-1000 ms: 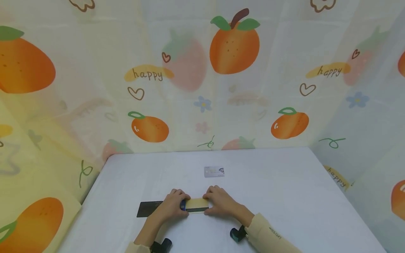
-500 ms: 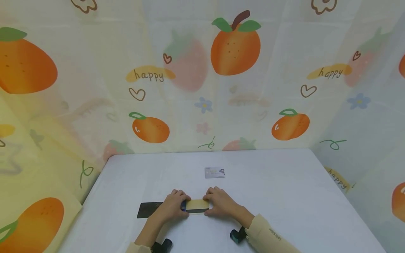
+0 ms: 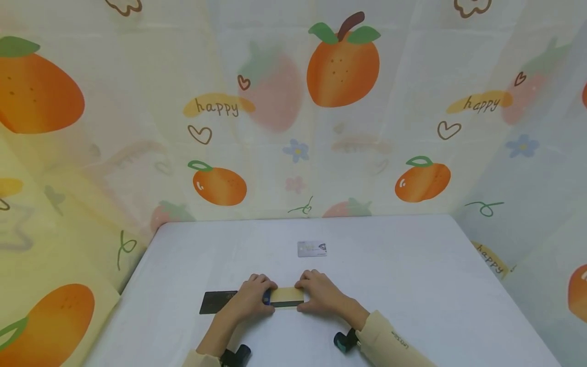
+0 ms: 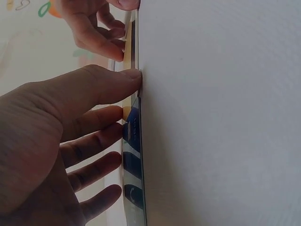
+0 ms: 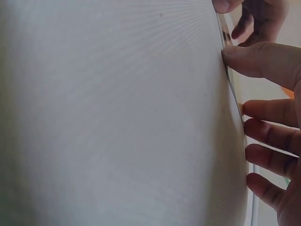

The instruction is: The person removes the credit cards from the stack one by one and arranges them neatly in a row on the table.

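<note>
On the white table (image 3: 412, 270) a yellow card with a black stripe (image 3: 286, 297) lies flat between my hands. My left hand (image 3: 257, 295) rests its fingertips on a blue card (image 3: 266, 297) that butts against the yellow card's left end. In the left wrist view the spread, nearly straight fingers (image 4: 110, 136) touch the blue card (image 4: 134, 136), and the thumb meets its near edge. My right hand (image 3: 312, 293) lies on the yellow card's right end. Its thumb (image 5: 254, 59) presses at the card edge, with the fingers extended beyond.
A black card (image 3: 216, 302) lies left of my left hand, partly under it. A silvery card (image 3: 312, 248) sits alone farther back at mid-table. Fruit-print curtains close in the back and sides. Dark wrist-mounted devices (image 3: 341, 340) show near the front edge.
</note>
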{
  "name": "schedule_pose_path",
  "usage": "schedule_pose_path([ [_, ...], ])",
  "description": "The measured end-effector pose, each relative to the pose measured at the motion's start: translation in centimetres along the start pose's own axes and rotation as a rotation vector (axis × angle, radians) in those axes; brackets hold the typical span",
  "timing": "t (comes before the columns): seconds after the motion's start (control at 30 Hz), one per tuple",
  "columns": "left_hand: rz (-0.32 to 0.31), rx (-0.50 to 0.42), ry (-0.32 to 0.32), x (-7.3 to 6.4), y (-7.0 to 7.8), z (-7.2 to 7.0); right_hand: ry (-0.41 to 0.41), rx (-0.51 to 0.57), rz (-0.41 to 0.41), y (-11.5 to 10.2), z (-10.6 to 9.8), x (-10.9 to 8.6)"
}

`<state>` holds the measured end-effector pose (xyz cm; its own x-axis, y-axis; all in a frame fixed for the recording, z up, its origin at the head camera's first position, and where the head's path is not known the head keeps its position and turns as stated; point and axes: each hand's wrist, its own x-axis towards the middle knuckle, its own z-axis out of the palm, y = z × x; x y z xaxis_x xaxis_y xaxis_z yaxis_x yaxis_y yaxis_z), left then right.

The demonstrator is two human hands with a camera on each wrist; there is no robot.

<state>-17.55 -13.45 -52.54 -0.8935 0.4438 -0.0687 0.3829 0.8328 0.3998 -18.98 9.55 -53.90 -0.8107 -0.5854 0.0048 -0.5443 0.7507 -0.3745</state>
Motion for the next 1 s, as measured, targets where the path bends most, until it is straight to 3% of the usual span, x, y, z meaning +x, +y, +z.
schedule_pose_path([
  [0.27,-0.014,-0.057,-0.014,0.2,-0.8,0.0,0.009,0.122,-0.038,0.8,-0.4,0.0],
  [0.43,-0.048,-0.184,-0.003,0.6,-1.5,-0.2,0.025,0.278,-0.008,2.3,-1.3,-0.2],
  [0.53,-0.053,-0.247,0.011,1.1,-1.5,-0.4,0.030,0.306,0.029,3.1,-2.0,-0.3],
  [0.77,-0.056,-0.271,0.034,3.1,-1.3,-0.9,0.059,0.307,0.087,4.5,-3.7,-0.2],
  [1.0,-0.048,-0.287,0.053,5.7,-0.9,-0.5,0.103,0.328,0.225,5.9,-4.8,0.1],
])
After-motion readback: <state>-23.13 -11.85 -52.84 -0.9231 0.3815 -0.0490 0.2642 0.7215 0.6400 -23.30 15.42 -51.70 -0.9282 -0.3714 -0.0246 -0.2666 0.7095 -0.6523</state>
